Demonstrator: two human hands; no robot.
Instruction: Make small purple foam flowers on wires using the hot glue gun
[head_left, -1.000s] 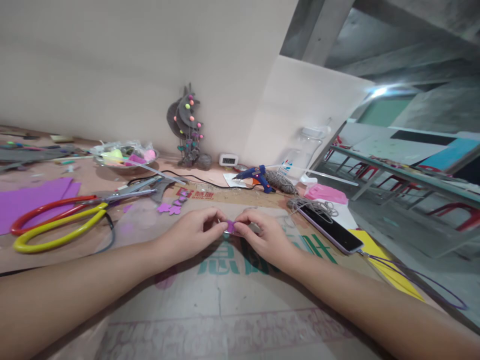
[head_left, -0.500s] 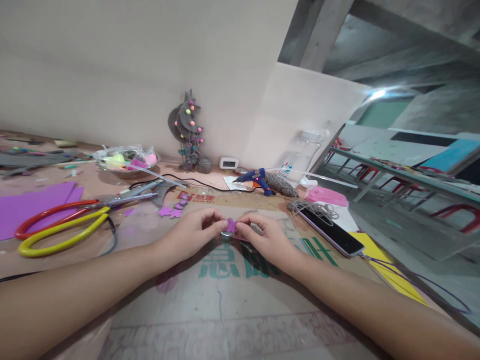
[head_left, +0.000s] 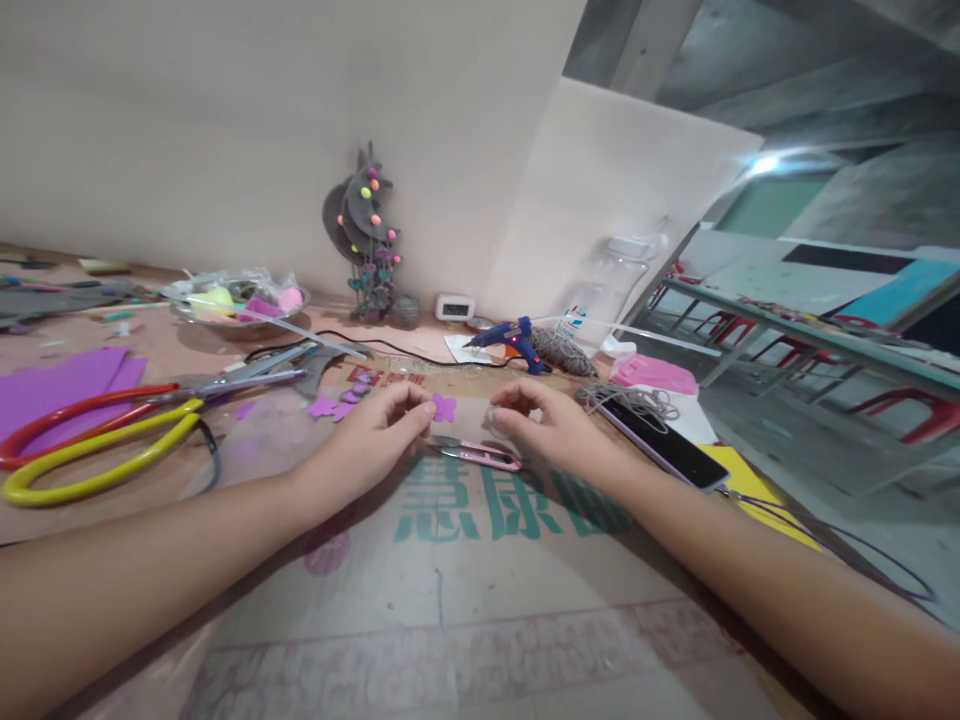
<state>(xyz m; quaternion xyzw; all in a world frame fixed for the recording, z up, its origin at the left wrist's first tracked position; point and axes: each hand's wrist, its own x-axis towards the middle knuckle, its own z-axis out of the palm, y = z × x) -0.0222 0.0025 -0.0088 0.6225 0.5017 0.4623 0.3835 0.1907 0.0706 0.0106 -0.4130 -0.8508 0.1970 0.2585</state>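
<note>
My left hand (head_left: 390,425) pinches a small purple flower-shaped cutout (head_left: 444,407) between thumb and fingertips. My right hand (head_left: 536,422) is a short way to its right, thumb and fingers drawn together; whatever they may hold is too small to make out. On the cardboard just below and between the hands lies a pair of pink-handled thread snips (head_left: 480,453), touched by neither hand. More purple cutouts (head_left: 330,409) lie behind my left hand, beside a strip of small grey-purple pieces (head_left: 358,388).
Large scissors (head_left: 161,410) with red and yellow handles lie left, over purple sheets (head_left: 67,395). A blue glue gun (head_left: 517,340), grey yarn (head_left: 562,352), a phone (head_left: 660,440) and a clear bottle (head_left: 607,285) are at the right. A decorated grey moon ornament (head_left: 367,230) leans on the wall.
My hands have parted. The purple cutout has stayed with my left hand while my right hand has moved off to the right, and the snips between them show fully.
</note>
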